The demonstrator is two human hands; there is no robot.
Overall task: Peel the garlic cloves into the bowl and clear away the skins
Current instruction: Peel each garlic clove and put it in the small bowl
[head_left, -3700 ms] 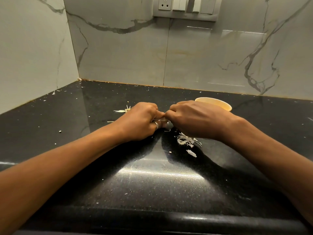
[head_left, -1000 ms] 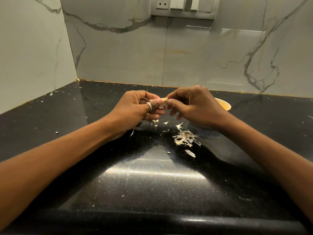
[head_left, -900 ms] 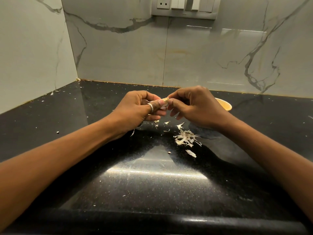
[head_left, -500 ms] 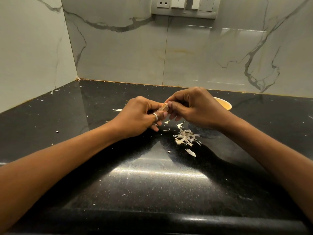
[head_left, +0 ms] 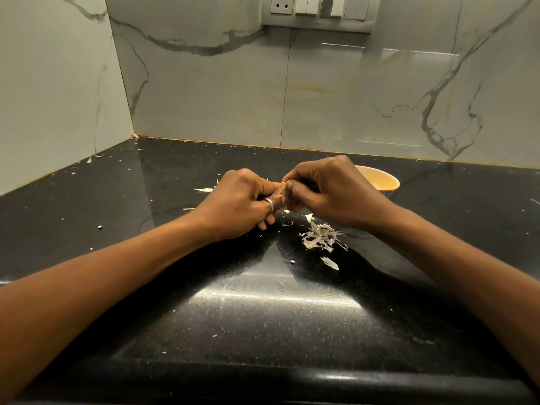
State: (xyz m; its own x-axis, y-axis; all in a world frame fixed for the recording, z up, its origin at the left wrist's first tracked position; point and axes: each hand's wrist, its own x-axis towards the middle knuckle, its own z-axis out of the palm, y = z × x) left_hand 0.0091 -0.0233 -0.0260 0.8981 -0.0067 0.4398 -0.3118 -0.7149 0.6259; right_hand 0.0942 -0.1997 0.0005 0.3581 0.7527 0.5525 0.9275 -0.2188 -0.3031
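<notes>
Fingers (head_left: 293, 189) of the right hand (head_left: 330, 194) are curled and pinched on the upper end of a garlic clove (head_left: 281, 190). The lower end is gripped by the left hand (head_left: 236, 204). The clove is held just above the bench (head_left: 263, 317), long axis seemingly tilted near upright. The bowl (head_left: 382, 182) is set just behind the right hand, toward the far edge, so the right hand is judged nearer for the drop. Skins (head_left: 320, 239) are heaped nearer the front edge.

Pale clove (head_left: 282, 190) aloft, skins (head_left: 320, 239) scattered, yellow bowl (head_left: 382, 182) upright
</notes>
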